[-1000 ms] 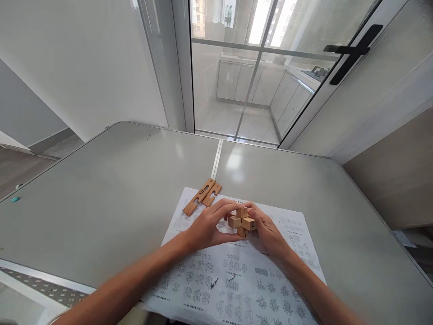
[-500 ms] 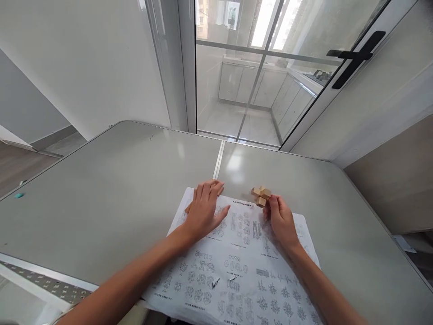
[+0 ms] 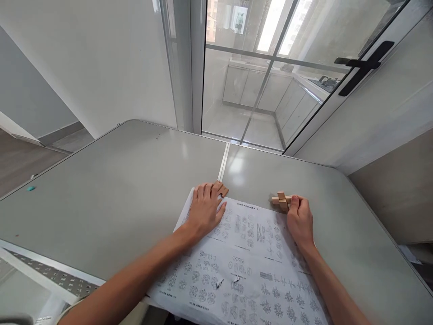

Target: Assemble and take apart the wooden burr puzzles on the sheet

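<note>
My right hand [image 3: 300, 221] pinches a small wooden burr puzzle [image 3: 281, 199] by one bar, between thumb and fingers. Its light-coloured bars cross one another, just past the top edge of a printed instruction sheet [image 3: 253, 253]. My left hand [image 3: 206, 208] lies with fingers stretched and thumb apart over the sheet's upper left corner. Under and beyond its fingertips sits a brown wooden piece [image 3: 223, 190] with a notch. The palm and fingers hide the rest of the wood there. Rows of puzzle diagrams cover the sheet, which has small tears near its lower middle.
The grey table [image 3: 111, 189] has a pale seam strip [image 3: 223, 161] across it. A glass door [image 3: 246, 90] with a black handle [image 3: 365, 67] stands behind the far edge. A small teal object [image 3: 31, 188] lies by the left edge. The sheet overhangs the near edge.
My right hand has moved right, carrying the puzzle away from the sheet's top edge and turning it. More of the brown piece shows beyond my left fingers. The view has shifted slightly.
</note>
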`<act>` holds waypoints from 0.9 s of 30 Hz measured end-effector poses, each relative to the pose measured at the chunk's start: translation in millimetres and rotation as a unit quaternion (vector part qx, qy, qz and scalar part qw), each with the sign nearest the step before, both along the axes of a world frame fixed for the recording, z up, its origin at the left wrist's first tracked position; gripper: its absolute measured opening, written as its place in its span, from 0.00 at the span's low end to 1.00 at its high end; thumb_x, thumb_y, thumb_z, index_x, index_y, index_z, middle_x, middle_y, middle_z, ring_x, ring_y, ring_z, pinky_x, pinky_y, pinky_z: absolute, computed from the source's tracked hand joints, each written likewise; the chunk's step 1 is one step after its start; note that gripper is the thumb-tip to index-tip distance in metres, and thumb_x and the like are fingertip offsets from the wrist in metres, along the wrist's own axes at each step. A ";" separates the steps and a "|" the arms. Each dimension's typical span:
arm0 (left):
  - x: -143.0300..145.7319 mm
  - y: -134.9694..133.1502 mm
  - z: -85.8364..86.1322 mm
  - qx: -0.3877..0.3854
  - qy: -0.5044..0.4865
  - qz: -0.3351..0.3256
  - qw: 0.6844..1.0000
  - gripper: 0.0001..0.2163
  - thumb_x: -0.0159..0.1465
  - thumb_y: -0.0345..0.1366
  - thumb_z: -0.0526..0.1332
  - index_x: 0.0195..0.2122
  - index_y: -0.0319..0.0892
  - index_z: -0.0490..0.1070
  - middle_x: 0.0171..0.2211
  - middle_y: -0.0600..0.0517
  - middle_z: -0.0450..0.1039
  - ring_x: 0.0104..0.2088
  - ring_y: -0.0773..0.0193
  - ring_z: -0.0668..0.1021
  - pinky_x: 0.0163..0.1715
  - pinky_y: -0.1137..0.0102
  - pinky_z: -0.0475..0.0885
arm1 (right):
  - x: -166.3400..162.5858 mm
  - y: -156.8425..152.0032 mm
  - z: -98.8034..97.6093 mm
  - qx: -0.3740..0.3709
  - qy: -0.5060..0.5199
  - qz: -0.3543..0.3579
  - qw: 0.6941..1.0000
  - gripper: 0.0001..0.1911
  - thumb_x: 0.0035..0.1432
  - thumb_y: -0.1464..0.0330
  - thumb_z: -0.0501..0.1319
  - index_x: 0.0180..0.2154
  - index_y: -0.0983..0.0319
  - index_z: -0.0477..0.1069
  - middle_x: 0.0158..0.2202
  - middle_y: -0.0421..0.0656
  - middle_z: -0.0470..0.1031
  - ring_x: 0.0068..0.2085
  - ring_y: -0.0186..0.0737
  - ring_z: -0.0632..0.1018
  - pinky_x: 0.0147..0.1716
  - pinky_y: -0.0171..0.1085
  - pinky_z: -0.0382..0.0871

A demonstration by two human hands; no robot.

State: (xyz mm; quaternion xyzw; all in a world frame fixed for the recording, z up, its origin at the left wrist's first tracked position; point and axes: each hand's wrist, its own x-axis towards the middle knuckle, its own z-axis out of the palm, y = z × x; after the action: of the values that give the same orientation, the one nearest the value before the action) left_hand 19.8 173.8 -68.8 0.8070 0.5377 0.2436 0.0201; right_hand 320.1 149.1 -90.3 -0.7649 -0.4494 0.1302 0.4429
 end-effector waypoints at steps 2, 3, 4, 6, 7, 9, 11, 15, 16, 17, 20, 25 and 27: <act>0.2 0.0 -0.3 -0.010 -0.004 -0.015 1.000 0.21 0.70 0.38 0.59 0.63 0.41 0.61 0.56 0.40 0.71 0.57 0.44 0.71 0.59 0.48 0.67 | 5.2 2.3 -4.4 0.004 -0.005 -0.005 1.000 0.19 0.72 0.51 0.47 0.41 0.57 0.65 0.43 0.49 0.74 0.46 0.53 0.74 0.46 0.48 0.66; 0.4 0.0 -0.7 -0.014 -0.008 -0.026 1.000 0.21 0.71 0.37 0.59 0.63 0.41 0.61 0.55 0.40 0.72 0.57 0.44 0.71 0.58 0.49 0.68 | 7.3 3.2 -6.2 0.009 -0.011 -0.001 1.000 0.19 0.72 0.52 0.47 0.40 0.57 0.65 0.43 0.49 0.73 0.48 0.53 0.73 0.48 0.50 0.65; 0.6 -0.1 -1.1 -0.017 -0.012 -0.040 0.999 0.20 0.71 0.36 0.59 0.63 0.41 0.61 0.55 0.40 0.72 0.56 0.44 0.71 0.57 0.49 0.69 | 9.0 3.9 -7.6 0.014 -0.018 0.003 1.000 0.18 0.72 0.52 0.47 0.39 0.57 0.65 0.43 0.49 0.72 0.49 0.54 0.72 0.50 0.51 0.65; 1.2 -0.8 -2.0 -0.024 -0.025 -0.070 0.997 0.21 0.71 0.36 0.59 0.64 0.42 0.60 0.55 0.41 0.73 0.57 0.44 0.71 0.56 0.50 0.70 | 10.9 4.6 -8.7 0.024 -0.024 0.009 0.999 0.18 0.72 0.53 0.47 0.39 0.57 0.66 0.44 0.50 0.71 0.52 0.55 0.70 0.53 0.53 0.64; 1.4 -1.4 -2.2 -0.029 -0.032 -0.084 0.996 0.22 0.71 0.36 0.60 0.65 0.42 0.59 0.54 0.41 0.74 0.58 0.44 0.71 0.56 0.50 0.71 | 11.1 4.5 -8.6 0.026 -0.022 0.009 0.999 0.18 0.72 0.54 0.47 0.39 0.57 0.67 0.45 0.50 0.71 0.54 0.56 0.70 0.54 0.53 0.64; 1.8 -3.1 -2.1 -0.039 -0.047 -0.108 0.992 0.23 0.71 0.36 0.61 0.65 0.44 0.58 0.53 0.43 0.75 0.59 0.44 0.72 0.56 0.50 0.72 | 10.2 3.8 -7.1 0.028 -0.008 0.009 1.000 0.18 0.71 0.54 0.48 0.41 0.58 0.68 0.47 0.50 0.71 0.55 0.56 0.70 0.55 0.54 0.64; 1.8 -4.6 -1.2 -0.046 -0.059 -0.128 0.989 0.24 0.71 0.37 0.62 0.66 0.46 0.58 0.52 0.44 0.75 0.59 0.45 0.72 0.56 0.51 0.73 | 7.9 2.3 -4.4 0.029 0.004 0.008 1.000 0.17 0.71 0.54 0.49 0.43 0.58 0.69 0.49 0.50 0.71 0.54 0.55 0.71 0.55 0.53 0.65; 0.1 -4.2 0.8 -0.035 -0.055 -0.141 0.988 0.28 0.70 0.45 0.64 0.67 0.46 0.57 0.57 0.43 0.72 0.57 0.45 0.73 0.57 0.50 0.72 | -1.6 -3.0 4.8 0.051 0.001 0.003 0.999 0.15 0.72 0.55 0.51 0.47 0.57 0.68 0.52 0.51 0.70 0.54 0.54 0.72 0.53 0.52 0.66; -0.4 -3.5 0.8 -0.031 -0.050 -0.136 0.989 0.29 0.69 0.48 0.64 0.67 0.45 0.57 0.58 0.42 0.71 0.57 0.45 0.73 0.57 0.50 0.72 | -5.5 -4.9 7.8 0.067 -0.008 0.002 0.998 0.14 0.72 0.55 0.51 0.47 0.57 0.67 0.53 0.52 0.69 0.54 0.54 0.73 0.53 0.53 0.67; -0.7 -2.9 0.7 -0.029 -0.043 -0.128 0.990 0.30 0.69 0.51 0.65 0.66 0.44 0.57 0.58 0.41 0.71 0.56 0.45 0.73 0.56 0.51 0.72 | -9.9 -7.1 10.8 0.089 -0.022 0.006 0.996 0.13 0.72 0.57 0.53 0.48 0.57 0.67 0.54 0.52 0.69 0.54 0.54 0.73 0.53 0.53 0.67; -0.6 -1.1 0.0 -0.022 -0.020 -0.096 0.995 0.29 0.70 0.55 0.61 0.64 0.41 0.60 0.56 0.41 0.71 0.54 0.46 0.73 0.54 0.53 0.72 | -26.6 -14.6 18.3 0.169 -0.104 0.060 0.978 0.11 0.71 0.60 0.55 0.50 0.58 0.68 0.54 0.52 0.69 0.56 0.55 0.72 0.53 0.55 0.68; -2.9 5.2 0.8 0.000 0.030 -0.018 0.999 0.15 0.77 0.42 0.50 0.57 0.38 0.67 0.50 0.40 0.73 0.48 0.49 0.74 0.49 0.55 0.71 | -55.9 -25.9 18.9 0.212 -0.176 0.285 0.918 0.09 0.70 0.69 0.59 0.51 0.56 0.71 0.49 0.50 0.74 0.53 0.54 0.76 0.54 0.56 0.72; -6.9 10.7 1.8 0.006 0.025 0.005 1.000 0.12 0.78 0.37 0.49 0.53 0.39 0.69 0.49 0.41 0.74 0.47 0.51 0.75 0.48 0.57 0.70 | -64.6 -28.8 16.9 0.181 -0.172 0.368 0.896 0.13 0.70 0.72 0.58 0.54 0.54 0.71 0.52 0.49 0.75 0.55 0.53 0.76 0.54 0.55 0.73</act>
State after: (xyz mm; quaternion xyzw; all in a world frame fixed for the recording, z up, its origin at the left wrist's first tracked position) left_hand 12.9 184.5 -66.9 0.8100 0.5409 0.2264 0.0003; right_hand 255.5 120.3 -73.4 -0.4621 -0.7839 0.0665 0.4094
